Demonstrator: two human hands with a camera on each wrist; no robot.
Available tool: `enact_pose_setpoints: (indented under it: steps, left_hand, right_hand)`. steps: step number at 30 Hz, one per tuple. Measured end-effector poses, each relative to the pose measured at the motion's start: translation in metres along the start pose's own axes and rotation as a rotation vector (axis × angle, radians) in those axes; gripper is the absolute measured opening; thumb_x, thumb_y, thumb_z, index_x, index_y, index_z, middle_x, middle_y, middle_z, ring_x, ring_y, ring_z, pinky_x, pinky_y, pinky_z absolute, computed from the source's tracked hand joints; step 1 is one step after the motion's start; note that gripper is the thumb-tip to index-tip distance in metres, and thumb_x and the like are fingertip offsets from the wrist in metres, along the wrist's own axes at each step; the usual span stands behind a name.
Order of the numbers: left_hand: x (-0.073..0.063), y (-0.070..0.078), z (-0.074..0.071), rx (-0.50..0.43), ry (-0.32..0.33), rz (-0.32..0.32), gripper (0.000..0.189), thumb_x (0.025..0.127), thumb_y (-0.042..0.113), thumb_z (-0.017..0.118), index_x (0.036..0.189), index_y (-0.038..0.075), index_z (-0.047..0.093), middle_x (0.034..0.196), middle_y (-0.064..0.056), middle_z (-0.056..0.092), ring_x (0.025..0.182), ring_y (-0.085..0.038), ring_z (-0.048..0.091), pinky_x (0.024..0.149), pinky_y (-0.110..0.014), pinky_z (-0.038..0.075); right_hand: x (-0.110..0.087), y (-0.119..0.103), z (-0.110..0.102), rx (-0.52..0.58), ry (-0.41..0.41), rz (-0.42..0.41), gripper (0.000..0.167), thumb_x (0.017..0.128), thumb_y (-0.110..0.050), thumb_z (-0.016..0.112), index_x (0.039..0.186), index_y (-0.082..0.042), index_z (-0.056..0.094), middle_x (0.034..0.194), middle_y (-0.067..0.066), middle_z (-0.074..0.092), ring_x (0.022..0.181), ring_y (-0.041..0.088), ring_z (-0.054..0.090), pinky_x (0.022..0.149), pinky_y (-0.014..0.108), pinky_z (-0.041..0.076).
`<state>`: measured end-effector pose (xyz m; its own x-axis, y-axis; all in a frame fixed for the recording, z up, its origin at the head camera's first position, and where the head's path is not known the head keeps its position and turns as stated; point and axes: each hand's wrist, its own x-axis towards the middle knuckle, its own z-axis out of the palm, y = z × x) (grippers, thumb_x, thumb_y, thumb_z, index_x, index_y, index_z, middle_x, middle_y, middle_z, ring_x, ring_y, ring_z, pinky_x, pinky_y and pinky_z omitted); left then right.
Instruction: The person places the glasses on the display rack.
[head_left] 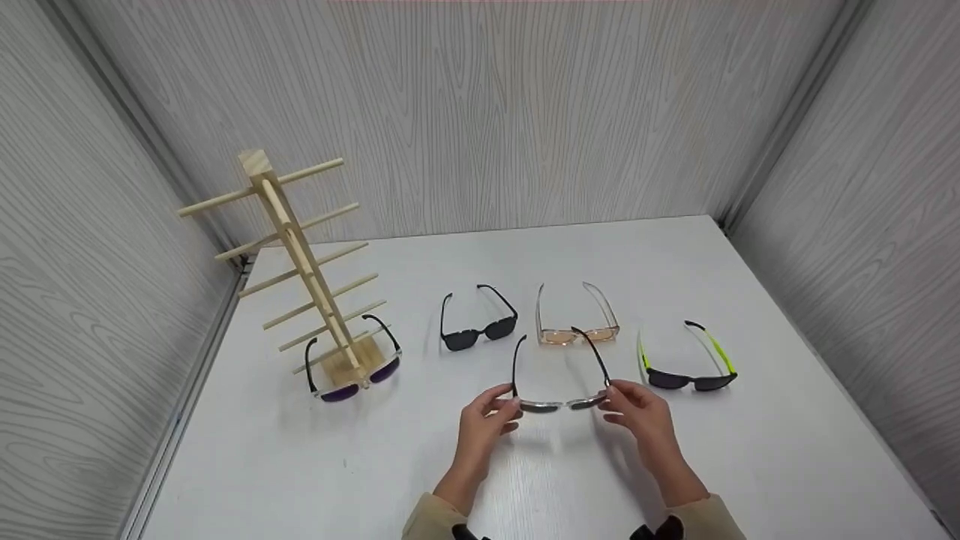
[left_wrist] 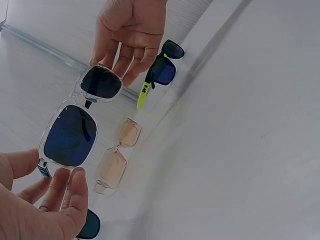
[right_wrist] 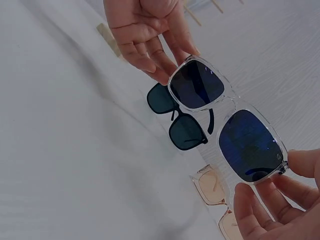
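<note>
Both hands hold a pair of sunglasses (head_left: 541,407) with a clear frame, dark bluish lenses and dark temples, raised above the white table. My left hand (head_left: 484,424) pinches one front corner by the hinge, and my right hand (head_left: 643,420) pinches the other. The temples are unfolded and point away from me. In the left wrist view a dark lens (left_wrist: 71,135) shows close to the left thumb. Just beyond the held pair lie peach-tinted glasses (head_left: 559,337). Black sunglasses (head_left: 461,340) lie to their left, and black sunglasses with yellow-green temples (head_left: 667,380) to the right.
At the left a wooden display stand (head_left: 319,289) rises with several crosswise rods. Purple-lensed sunglasses (head_left: 340,393) sit at its lowest part, one temple on each side of the post. Wood-grain panels (head_left: 480,112) wall the white table (head_left: 360,472) at the back and both sides.
</note>
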<state>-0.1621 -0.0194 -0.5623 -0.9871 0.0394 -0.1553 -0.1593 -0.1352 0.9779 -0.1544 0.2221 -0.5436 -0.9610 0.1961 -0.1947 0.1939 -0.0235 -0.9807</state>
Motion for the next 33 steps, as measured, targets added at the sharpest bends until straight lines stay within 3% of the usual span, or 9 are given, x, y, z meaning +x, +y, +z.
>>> enact_pose_setpoints:
  steps: [9, 24, 33]
  left_hand:
    - [-0.002, 0.013, -0.011, -0.028, 0.019, 0.026, 0.04, 0.085, 0.018, 0.069, 0.12, 0.002, 0.059, 0.092, -0.009, 0.063, 0.085, -0.022, 0.065, 0.076, -0.035, 0.054]
    - [-0.007, 0.026, -0.033, -0.007, 0.016, 0.041, 0.044, 0.084, 0.022, 0.07, 0.122, 0.002, 0.058, 0.093, -0.008, 0.064, 0.087, -0.022, 0.065, 0.078, -0.035, 0.053]
    - [-0.01, 0.031, -0.045, 0.003, -0.004, 0.028, 0.045, 0.084, 0.022, 0.07, 0.122, 0.002, 0.057, 0.092, -0.009, 0.064, 0.087, -0.023, 0.065, 0.078, -0.035, 0.053]
  right_hand:
    - [0.001, -0.007, 0.013, 0.07, -0.026, -0.052, 0.033, 0.089, -0.015, 0.064, 0.114, 0.007, 0.057, 0.097, 0.015, 0.065, 0.088, 0.025, 0.065, 0.075, 0.037, 0.054]
    - [0.003, -0.012, 0.027, 0.082, -0.104, -0.024, 0.032, 0.087, -0.016, 0.067, 0.112, 0.002, 0.059, 0.099, 0.015, 0.065, 0.09, 0.027, 0.064, 0.075, 0.038, 0.054]
    - [0.004, -0.016, 0.03, 0.085, -0.189, -0.039, 0.036, 0.087, -0.016, 0.066, 0.113, 0.007, 0.056, 0.099, 0.015, 0.064, 0.092, 0.029, 0.064, 0.077, 0.038, 0.053]
